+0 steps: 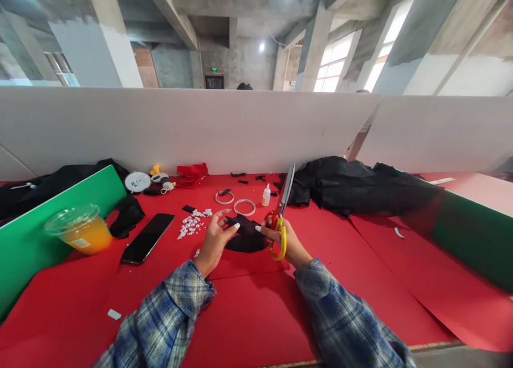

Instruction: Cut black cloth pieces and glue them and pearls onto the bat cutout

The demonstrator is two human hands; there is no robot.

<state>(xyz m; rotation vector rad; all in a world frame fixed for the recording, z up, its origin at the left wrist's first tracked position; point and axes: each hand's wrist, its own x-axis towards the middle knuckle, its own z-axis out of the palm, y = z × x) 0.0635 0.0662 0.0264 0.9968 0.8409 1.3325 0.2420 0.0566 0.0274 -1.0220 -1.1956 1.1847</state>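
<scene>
A piece of black fabric [246, 238] is stretched between my two hands, just above the red tabletop. My left hand [217, 238] pinches its left side between thumb and fingers. On the other side my right hand [286, 237] grips the fabric with thumb and fingertips. Scissors [282, 213] with yellow and red handles also hang in that right hand, blades pointing up and away. Beyond the fabric lie two pale rings [245, 207], one with a bit of black on it. A small white glue bottle [266, 195] stands near the scissors.
White pearl beads [192, 224] lie left of my left hand. Further left are a black phone [147, 238], a cup of orange drink [82, 231] and a green board [64, 207]. Black cloth [352, 186] is heaped at the back right, before a white partition [224, 132].
</scene>
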